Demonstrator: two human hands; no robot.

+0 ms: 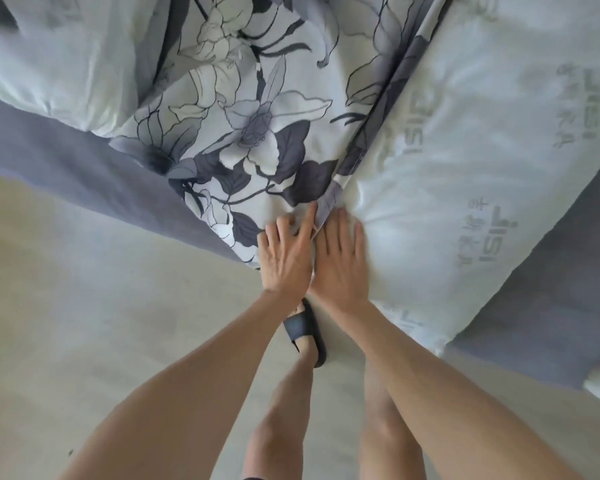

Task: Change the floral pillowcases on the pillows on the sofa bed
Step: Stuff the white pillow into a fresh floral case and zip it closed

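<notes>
A floral pillowcase (257,109), white with grey and dark purple flowers, lies spread across the middle of the sofa bed. Its open edge meets a bare white pillow (465,150) printed with faint grey lettering on the right. My left hand (286,254) rests on the pillowcase's near corner with fingers spread, the fingertips at the hem. Beside it, my right hand (342,261) lies flat on the bare pillow's near end, fingers apart, right next to the hem. Whether either hand pinches fabric is hidden.
A second bare white pillow (59,53) lies at the upper left. The grey sofa bed (66,157) shows under the pillows and at the right (551,306). My legs and a dark slipper (305,332) stand on the pale floor (101,306) against the bed's edge.
</notes>
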